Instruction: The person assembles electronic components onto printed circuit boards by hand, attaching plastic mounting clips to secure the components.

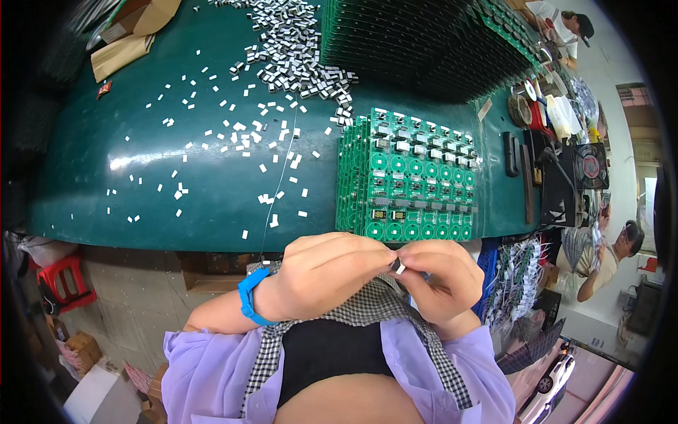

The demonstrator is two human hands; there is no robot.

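My left hand (321, 274) and my right hand (446, 279) meet in front of my body, just off the table's near edge. Pinched between the fingertips of both is a small digit display (398, 266), dark with a white face; the fingers hide part of it. Just beyond my hands stands a stack of green circuit boards (421, 177). Two dark digit displays (389, 215) sit on the top board's near left part, and another lies at its far left. A blue band (250, 297) circles my left wrist.
Small white pieces (244, 138) lie scattered over the green table (85, 177). A heap of black-and-white displays (296, 60) is at the far middle, beside a tall block of boards (417, 42). A thin wire crosses the table. Right: a fan (590, 166), tools, two people.
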